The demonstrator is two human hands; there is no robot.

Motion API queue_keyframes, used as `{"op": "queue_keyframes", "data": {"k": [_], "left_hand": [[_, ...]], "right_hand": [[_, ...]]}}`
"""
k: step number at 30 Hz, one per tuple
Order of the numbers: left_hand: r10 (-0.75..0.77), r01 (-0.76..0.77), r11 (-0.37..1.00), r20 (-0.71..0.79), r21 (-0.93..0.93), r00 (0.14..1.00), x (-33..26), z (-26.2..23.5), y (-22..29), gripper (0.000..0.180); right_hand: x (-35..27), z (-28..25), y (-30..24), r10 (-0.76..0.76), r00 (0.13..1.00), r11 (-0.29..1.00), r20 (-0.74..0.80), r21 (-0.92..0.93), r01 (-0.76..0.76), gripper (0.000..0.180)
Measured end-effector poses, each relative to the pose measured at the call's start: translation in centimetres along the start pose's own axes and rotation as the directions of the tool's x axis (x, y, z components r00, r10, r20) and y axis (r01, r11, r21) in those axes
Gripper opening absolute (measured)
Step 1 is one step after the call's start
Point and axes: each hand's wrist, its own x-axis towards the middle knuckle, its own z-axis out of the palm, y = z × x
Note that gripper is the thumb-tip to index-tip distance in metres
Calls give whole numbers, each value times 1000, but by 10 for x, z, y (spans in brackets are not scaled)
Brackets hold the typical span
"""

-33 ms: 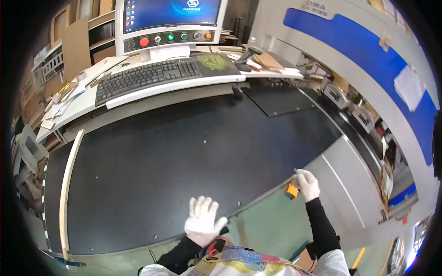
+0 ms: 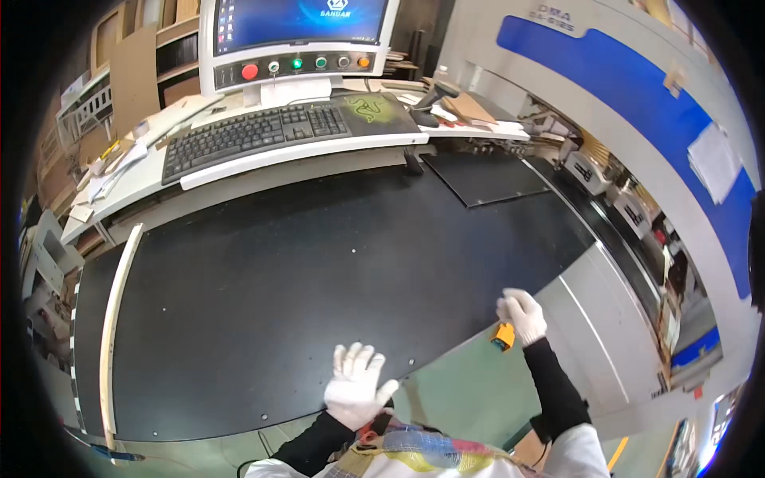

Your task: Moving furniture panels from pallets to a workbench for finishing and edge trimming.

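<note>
My left hand (image 2: 352,390), in a white glove, lies at the near edge of the black tabletop (image 2: 255,287), palm down with its fingers stretched out. To the right, my right hand (image 2: 526,317), gloved too, is over the table's near right border. Its fingers are curled together, and whatever may be between them is hidden. Just below that hand shows a yellow-orange box-shaped object (image 2: 503,337), beyond the table's edge. A thinner black panel (image 2: 486,175) rests at the far right of the tabletop.
A pale wooden strip (image 2: 118,319) runs along the table's left side. Beyond the table stand a keyboard (image 2: 251,139), a monitor (image 2: 295,22) with buttons below it, and a handheld scanner (image 2: 431,99). A grey and blue machine (image 2: 613,64) rises on the right.
My right hand has shifted slightly left, its fingers still curled. My left hand has barely moved and stays flat. The view has tilted a little.
</note>
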Motion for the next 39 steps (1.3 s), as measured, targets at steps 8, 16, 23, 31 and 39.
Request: {"op": "queue_keyframes", "data": {"k": [8,16,23,31,39], "left_hand": [[-153,167,980,123,-108,981,80,60,13,37],[-375,384,920,-107,79,921,124,76,20,35],[-482,526,809,-217,261,849,147,105,29,34],[-477,539,801,-268,259,837,159,112,32,33],[-458,533,813,-311,232,833,152,111,30,29]], "right_hand": [[241,58,-34,-270,874,632,404,-611,477,41],[436,153,-35,-265,854,701,448,-519,489,88],[489,201,-34,-72,699,679,712,-478,557,102],[495,140,-43,90,651,950,754,-261,171,65],[460,83,-123,50,568,896,822,214,-389,35]]}}
